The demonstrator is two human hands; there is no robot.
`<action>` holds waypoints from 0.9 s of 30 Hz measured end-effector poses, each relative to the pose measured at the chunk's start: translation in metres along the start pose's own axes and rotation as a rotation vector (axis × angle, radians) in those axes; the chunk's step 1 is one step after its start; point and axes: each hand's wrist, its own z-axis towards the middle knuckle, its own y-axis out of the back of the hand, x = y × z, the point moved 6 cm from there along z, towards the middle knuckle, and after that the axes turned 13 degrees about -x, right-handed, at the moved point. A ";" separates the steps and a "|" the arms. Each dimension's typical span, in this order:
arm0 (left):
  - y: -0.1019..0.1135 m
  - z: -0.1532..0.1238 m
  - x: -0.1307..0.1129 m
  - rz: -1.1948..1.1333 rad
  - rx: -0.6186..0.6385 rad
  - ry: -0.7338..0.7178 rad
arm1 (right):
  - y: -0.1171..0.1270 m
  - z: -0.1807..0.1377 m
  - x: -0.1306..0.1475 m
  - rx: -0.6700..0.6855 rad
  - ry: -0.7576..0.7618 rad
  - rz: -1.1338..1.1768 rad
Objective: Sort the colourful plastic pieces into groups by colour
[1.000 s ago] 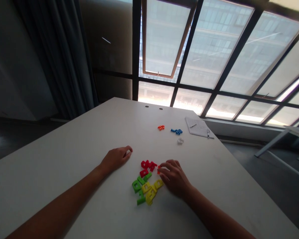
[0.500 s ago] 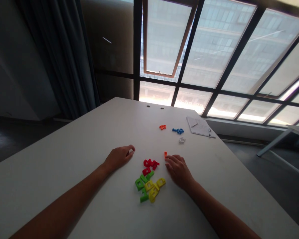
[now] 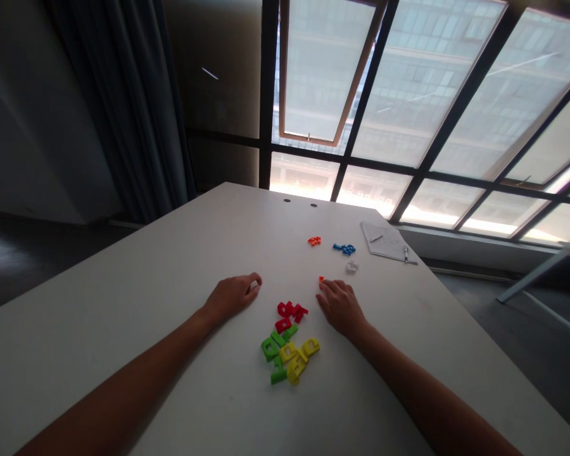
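My left hand [image 3: 232, 296] rests on the white table [image 3: 180, 253], thumb and curled forefinger apart with nothing between them. Farther right, the fingers of my right hand [image 3: 342, 305] are on a small orange plastic piece [image 3: 321, 278], whose top end shows past the fingertips. Between my forearms lie several red letter-like pieces [image 3: 284, 310], with green pieces [image 3: 269, 348] and yellow pieces [image 3: 310, 346] bunched just nearer to me. My left hand is closest to the red ones and touches none.
Toward the far side sit a cluster of orange pieces [image 3: 314, 240], blue pieces [image 3: 344, 249] and a white piece [image 3: 352, 267]. Paper sheets [image 3: 384, 239] with a pen [image 3: 406, 254] lie by the right table edge. Windows and a dark curtain [image 3: 137, 114] stand beyond.
My right hand has slid a little away from me, and the small orange piece has moved with it. The left hand stays put; the view has shifted slightly.
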 end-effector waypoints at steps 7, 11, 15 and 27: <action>-0.001 0.000 0.001 0.006 0.005 -0.008 | -0.043 0.069 -0.008 0.081 -0.125 -0.028; -0.001 0.000 0.000 0.003 0.009 -0.011 | -0.067 0.105 -0.015 0.100 -0.187 -0.048; -0.001 0.001 0.000 0.005 0.018 -0.010 | -0.082 0.126 -0.025 0.099 -0.219 -0.070; -0.004 0.002 0.002 0.020 0.031 0.001 | -0.093 0.139 -0.031 0.093 -0.230 -0.106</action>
